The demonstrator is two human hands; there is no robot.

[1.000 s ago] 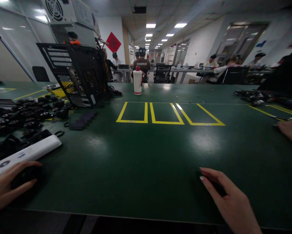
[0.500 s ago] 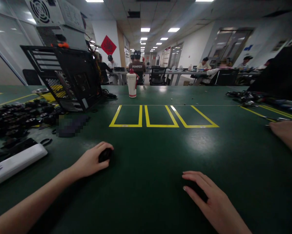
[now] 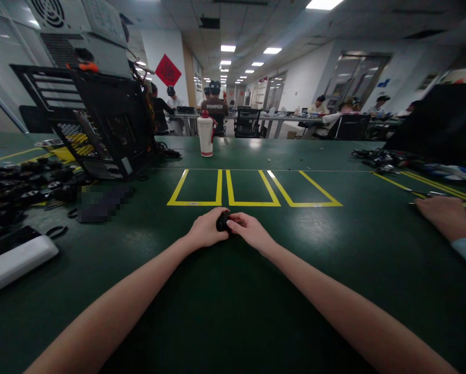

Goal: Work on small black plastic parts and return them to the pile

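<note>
My left hand (image 3: 206,229) is closed round a small black rounded object (image 3: 222,222), whose exact kind I cannot make out. From the other side, my right hand (image 3: 251,231) has its fingertips pinched on that same object. Both hands meet at the middle of the green table (image 3: 202,311), just in front of the yellow tape outlines (image 3: 252,204). Part of the object is hidden behind my fingers.
A black computer case (image 3: 108,124) with grey power supplies on top stands at left, by a heap of black parts (image 3: 30,187) and a white bar-shaped thing (image 3: 21,264). Further back is a white bottle (image 3: 206,136). Another person's hand (image 3: 441,214) rests at right.
My left hand has moved right with the black object. My right hand has come inward and forward from the lower right and now grips it too. The view has shifted slightly.
</note>
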